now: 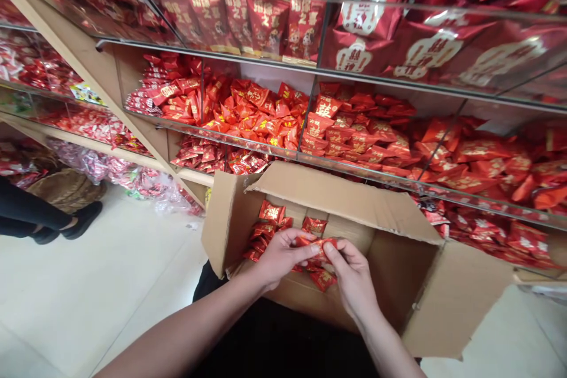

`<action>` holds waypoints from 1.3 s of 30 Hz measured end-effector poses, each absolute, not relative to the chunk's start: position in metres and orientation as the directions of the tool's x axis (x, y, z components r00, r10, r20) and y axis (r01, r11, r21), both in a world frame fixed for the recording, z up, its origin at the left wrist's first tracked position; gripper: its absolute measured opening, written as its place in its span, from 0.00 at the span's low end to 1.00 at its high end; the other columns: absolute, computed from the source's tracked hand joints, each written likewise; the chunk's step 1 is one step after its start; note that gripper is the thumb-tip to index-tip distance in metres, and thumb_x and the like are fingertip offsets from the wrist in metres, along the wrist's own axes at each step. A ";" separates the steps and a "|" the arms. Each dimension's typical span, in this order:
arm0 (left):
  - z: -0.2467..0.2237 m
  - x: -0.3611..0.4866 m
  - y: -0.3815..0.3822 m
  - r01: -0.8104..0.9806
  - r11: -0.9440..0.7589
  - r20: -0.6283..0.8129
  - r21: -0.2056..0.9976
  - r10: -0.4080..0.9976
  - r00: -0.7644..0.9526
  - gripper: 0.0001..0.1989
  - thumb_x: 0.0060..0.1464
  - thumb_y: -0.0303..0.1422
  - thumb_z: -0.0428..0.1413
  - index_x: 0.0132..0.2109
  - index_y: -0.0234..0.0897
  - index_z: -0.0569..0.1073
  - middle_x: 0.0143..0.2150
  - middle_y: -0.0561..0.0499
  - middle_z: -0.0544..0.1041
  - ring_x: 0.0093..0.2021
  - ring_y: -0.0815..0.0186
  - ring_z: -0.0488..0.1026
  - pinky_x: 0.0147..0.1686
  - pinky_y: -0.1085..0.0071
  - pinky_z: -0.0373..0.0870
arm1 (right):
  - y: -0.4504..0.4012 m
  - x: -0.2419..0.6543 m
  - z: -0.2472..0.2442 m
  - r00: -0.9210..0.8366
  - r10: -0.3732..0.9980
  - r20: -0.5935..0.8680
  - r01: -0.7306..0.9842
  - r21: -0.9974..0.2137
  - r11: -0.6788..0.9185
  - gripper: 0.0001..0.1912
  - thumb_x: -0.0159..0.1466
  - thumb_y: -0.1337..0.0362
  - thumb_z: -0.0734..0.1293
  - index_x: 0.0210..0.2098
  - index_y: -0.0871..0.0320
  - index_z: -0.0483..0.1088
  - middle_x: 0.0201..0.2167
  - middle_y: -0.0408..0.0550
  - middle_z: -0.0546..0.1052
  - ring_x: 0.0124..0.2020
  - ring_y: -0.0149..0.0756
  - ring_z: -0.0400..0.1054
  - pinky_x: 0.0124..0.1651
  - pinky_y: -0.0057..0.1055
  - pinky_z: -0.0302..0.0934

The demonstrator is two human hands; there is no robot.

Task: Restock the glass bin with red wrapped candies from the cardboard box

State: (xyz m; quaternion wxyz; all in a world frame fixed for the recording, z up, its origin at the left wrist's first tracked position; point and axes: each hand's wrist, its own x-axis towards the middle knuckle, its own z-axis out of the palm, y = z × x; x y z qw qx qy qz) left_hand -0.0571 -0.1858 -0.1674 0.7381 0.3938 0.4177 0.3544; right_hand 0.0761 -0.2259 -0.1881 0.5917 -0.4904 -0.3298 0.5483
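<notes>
Both my hands meet over an open cardboard box [341, 189]. Between thumb and fingers, my left hand [283, 256] pinches the left end of a small red candy packet [323, 243]. The other end is pinched by my right hand [352, 274]. Gold printing shows on the red wrapper. Under and behind my hands, several like packets [266, 227] lie along the left side of the box. One more packet [322, 279] lies just below my fingers, and another [314, 224] sits beyond them. The right part of the box shows bare cardboard.
Shelves with clear front panels [248, 140] hold heaps of red packets [261, 109] right behind the box. Larger dark red bags [363, 12] fill the upper shelf. A wooden post [88, 71] slants at left. A person's legs [39, 212] and a woven basket [66, 189] are at far left.
</notes>
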 end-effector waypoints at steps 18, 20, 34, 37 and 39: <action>-0.121 -0.063 -0.194 -0.369 0.524 -0.278 0.768 0.791 0.545 0.14 0.43 0.31 0.61 0.40 0.37 0.71 0.36 0.50 0.74 0.34 0.68 0.73 0.31 0.75 0.66 | -0.231 0.087 -0.152 0.219 0.934 0.282 0.105 -0.959 0.265 0.10 0.52 0.65 0.69 0.35 0.52 0.74 0.40 0.49 0.73 0.42 0.38 0.67 0.42 0.31 0.63; -0.114 -0.057 -0.192 -0.345 0.347 -0.177 0.872 0.881 0.438 0.16 0.41 0.28 0.62 0.40 0.37 0.70 0.40 0.49 0.73 0.39 0.67 0.71 0.36 0.74 0.66 | -0.231 0.081 -0.148 0.314 0.942 0.114 -0.067 -0.988 0.142 0.17 0.51 0.61 0.69 0.42 0.51 0.71 0.44 0.51 0.71 0.44 0.41 0.66 0.40 0.33 0.65; -0.102 -0.040 -0.174 -0.491 0.307 -0.140 0.815 0.927 0.348 0.24 0.39 0.30 0.64 0.46 0.38 0.66 0.32 0.53 0.75 0.30 0.70 0.70 0.35 0.72 0.66 | -0.208 0.088 -0.126 0.261 0.962 -0.075 -0.387 -0.921 0.033 0.17 0.52 0.62 0.70 0.41 0.51 0.66 0.25 0.38 0.70 0.24 0.25 0.61 0.29 0.23 0.59; -0.102 -0.041 -0.174 -0.442 0.298 -0.131 0.846 0.920 0.371 0.26 0.37 0.31 0.65 0.46 0.38 0.68 0.34 0.52 0.76 0.31 0.69 0.71 0.35 0.71 0.66 | -0.206 0.088 -0.132 0.203 0.977 -0.066 -0.359 -0.933 0.011 0.11 0.54 0.60 0.68 0.38 0.52 0.69 0.27 0.41 0.70 0.26 0.28 0.62 0.30 0.25 0.59; -0.104 -0.043 -0.174 -0.371 0.300 -0.155 0.879 0.915 0.373 0.20 0.38 0.34 0.64 0.42 0.36 0.72 0.34 0.50 0.76 0.33 0.68 0.71 0.36 0.72 0.66 | -0.206 0.090 -0.136 0.229 0.973 -0.039 -0.305 -0.952 0.034 0.06 0.55 0.60 0.67 0.30 0.55 0.70 0.26 0.42 0.70 0.28 0.29 0.62 0.31 0.25 0.59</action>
